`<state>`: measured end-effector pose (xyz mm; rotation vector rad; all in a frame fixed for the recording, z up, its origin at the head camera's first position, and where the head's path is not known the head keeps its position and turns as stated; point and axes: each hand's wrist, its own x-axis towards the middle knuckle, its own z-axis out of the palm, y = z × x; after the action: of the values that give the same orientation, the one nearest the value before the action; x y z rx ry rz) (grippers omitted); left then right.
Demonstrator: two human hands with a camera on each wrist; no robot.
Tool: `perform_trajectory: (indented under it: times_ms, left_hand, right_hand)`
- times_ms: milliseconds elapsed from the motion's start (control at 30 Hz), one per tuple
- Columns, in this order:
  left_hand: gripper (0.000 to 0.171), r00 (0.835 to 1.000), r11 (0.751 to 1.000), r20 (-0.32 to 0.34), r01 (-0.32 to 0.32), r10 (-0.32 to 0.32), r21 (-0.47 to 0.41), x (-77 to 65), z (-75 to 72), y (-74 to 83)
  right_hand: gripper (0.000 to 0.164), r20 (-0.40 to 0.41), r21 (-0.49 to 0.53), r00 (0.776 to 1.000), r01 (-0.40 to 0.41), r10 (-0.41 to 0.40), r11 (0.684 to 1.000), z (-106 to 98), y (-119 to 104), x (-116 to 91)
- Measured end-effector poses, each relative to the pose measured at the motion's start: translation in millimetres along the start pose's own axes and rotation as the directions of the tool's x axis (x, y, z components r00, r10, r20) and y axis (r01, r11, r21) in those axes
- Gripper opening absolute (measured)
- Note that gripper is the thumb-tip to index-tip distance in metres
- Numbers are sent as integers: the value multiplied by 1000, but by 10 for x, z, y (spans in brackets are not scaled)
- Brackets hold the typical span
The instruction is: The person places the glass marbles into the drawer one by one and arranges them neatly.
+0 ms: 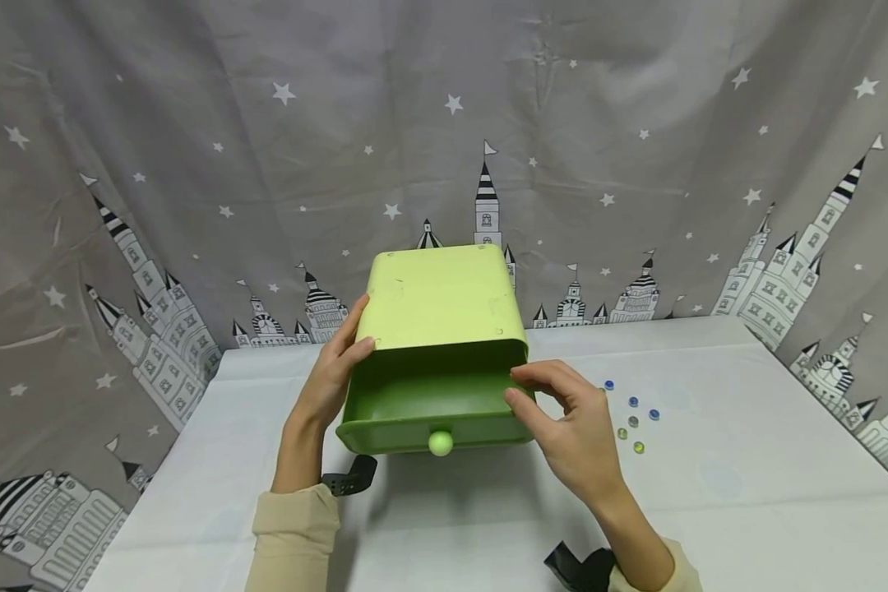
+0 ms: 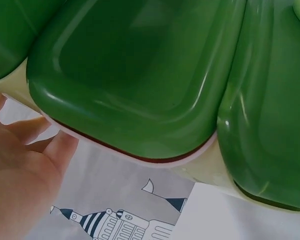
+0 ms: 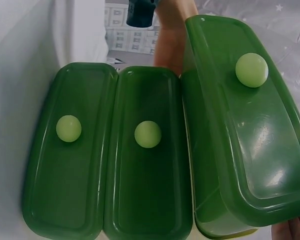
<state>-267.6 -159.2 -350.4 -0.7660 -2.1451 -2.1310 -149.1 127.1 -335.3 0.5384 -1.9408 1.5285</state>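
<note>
A pale yellow-green, round-cornered cabinet (image 1: 444, 296) stands on the white-covered counter (image 1: 770, 510), its glossy dark-green top drawer (image 1: 481, 427) pulled out, with a light-green ball knob (image 1: 440, 443). The left hand (image 1: 331, 374) lies along the cabinet's left side, fingers fairly straight and thumb on the top's front corner. The right hand (image 1: 573, 419) is at the open drawer's right edge, thumb and forefinger narrowly apart; whether they pinch anything cannot be told. Two closed green drawers (image 3: 147, 192) show beneath. Right of the cabinet lie six small round pieces (image 1: 633, 402), blue, greyish and yellow-green. A grey castle-print curtain (image 1: 385, 123) hangs behind.
</note>
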Motion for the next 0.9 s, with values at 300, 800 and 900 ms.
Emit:
perform_trajectory:
  times_ms: [300,800,900]
  left_hand:
    - [78,1000,999,16,-21,20,30,-13,-17,-4]
    - [73,1000,1000,-16,8,-7,26,-28,8,11]
    - [73,1000,999,-19,9,-9,32,-33,6,10]
  right_hand:
    - [16,9,-25,1000,11,-11,1000,-11,-6,8]
    - [18,-53,56,998,44,-41,997,-258,111,92]
    - [16,-74,11,997,1,-1,1000,-381,218,133]
